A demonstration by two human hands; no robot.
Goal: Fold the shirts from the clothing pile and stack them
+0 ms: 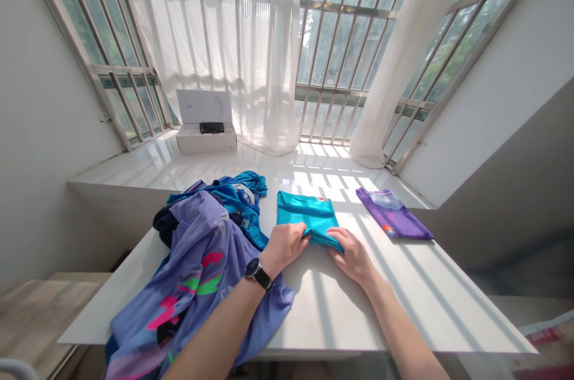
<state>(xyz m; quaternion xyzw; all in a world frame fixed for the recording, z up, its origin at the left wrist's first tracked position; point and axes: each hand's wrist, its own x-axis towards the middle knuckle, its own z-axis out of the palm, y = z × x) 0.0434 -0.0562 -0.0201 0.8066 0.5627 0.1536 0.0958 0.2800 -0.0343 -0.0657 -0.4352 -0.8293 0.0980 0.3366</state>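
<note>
A teal garment (307,205), folded into a small rectangle, lies on the white table (359,314) in front of me. My left hand (287,243) grips its near left edge, fingers curled over the cloth. At the near right corner, my right hand (352,253) pinches the same edge between thumb and fingers. The cloth between the hands is slightly raised and creased. Left of my left hand spreads a lavender shirt (197,260) with pink and green print, partly hanging over the table's front edge. A folded purple garment (397,215) lies to the right, apart from my hands.
Behind the lavender shirt is a heap of blue and dark clothes (244,203). An open white box (206,139) with a black device (211,127) in it stands on the window ledge (134,164). White curtains (269,69) hang before the barred window.
</note>
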